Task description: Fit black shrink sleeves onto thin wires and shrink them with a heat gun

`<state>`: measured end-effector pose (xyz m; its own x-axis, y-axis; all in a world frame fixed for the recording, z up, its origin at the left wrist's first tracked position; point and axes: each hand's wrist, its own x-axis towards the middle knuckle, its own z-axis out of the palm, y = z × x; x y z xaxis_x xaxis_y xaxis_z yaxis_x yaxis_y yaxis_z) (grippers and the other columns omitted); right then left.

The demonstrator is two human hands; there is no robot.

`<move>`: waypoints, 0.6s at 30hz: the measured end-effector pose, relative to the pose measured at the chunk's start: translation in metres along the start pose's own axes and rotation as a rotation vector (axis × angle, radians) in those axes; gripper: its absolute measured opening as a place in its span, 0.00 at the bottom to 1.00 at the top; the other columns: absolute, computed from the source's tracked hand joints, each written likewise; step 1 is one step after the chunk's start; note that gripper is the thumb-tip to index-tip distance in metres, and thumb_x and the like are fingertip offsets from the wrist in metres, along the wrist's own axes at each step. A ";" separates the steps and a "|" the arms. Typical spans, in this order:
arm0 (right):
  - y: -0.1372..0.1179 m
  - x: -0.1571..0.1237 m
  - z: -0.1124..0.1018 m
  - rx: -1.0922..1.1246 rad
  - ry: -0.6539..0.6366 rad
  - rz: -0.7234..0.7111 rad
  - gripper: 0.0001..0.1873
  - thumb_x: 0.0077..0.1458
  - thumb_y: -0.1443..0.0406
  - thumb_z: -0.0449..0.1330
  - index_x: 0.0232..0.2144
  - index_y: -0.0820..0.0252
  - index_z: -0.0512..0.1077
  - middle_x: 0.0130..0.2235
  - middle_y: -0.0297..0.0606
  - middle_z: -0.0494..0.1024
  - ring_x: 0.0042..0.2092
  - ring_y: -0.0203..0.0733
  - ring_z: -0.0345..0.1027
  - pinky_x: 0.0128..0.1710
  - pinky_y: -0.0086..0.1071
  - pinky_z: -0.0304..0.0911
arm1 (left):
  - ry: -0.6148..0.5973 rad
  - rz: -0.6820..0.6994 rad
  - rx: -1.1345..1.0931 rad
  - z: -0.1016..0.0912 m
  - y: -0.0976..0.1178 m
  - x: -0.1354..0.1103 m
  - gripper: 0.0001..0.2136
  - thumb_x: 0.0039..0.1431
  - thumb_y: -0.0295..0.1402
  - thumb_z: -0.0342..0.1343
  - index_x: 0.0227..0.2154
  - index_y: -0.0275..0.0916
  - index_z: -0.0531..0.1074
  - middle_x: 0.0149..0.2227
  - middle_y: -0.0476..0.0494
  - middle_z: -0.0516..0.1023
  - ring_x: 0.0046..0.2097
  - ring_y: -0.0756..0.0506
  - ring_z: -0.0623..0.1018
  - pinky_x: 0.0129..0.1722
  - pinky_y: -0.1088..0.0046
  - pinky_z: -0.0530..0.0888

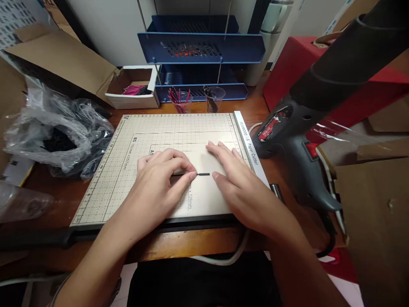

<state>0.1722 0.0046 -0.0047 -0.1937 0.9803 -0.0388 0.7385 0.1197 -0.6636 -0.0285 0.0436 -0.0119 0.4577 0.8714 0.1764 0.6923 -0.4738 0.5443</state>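
Observation:
My left hand pinches a thin black wire between thumb and forefinger over the cream board of a paper cutter. A thicker, sleeve-like end of the wire points right, past the fingertips, while part of its length shows under the curled fingers. Just beyond that end, my right hand is open above the board, thumb and fingers apart and nothing between them.
A heat gun stands at the right before a red box. Behind the cutter are two clear cups of pink and black wires, a small white box and a blue rack. Plastic bags lie left.

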 end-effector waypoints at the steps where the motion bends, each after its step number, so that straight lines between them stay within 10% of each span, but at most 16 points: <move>1: 0.000 0.000 0.001 -0.027 -0.003 -0.009 0.35 0.69 0.67 0.42 0.75 0.70 0.55 0.77 0.40 0.53 0.81 0.51 0.37 0.81 0.59 0.37 | -0.002 0.001 0.002 0.000 0.000 0.000 0.08 0.71 0.36 0.56 0.37 0.45 0.79 0.47 0.47 0.81 0.50 0.39 0.77 0.55 0.53 0.63; 18: -0.001 -0.002 0.007 -0.084 0.046 -0.016 0.34 0.70 0.68 0.42 0.75 0.67 0.57 0.75 0.40 0.59 0.80 0.51 0.40 0.80 0.60 0.40 | 0.012 0.018 -0.014 0.001 -0.002 0.000 0.07 0.71 0.36 0.58 0.37 0.46 0.79 0.46 0.48 0.80 0.50 0.39 0.77 0.54 0.53 0.64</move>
<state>0.1674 0.0009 -0.0098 -0.1777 0.9840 0.0073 0.7874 0.1467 -0.5987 -0.0298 0.0441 -0.0137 0.4631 0.8644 0.1958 0.6765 -0.4875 0.5520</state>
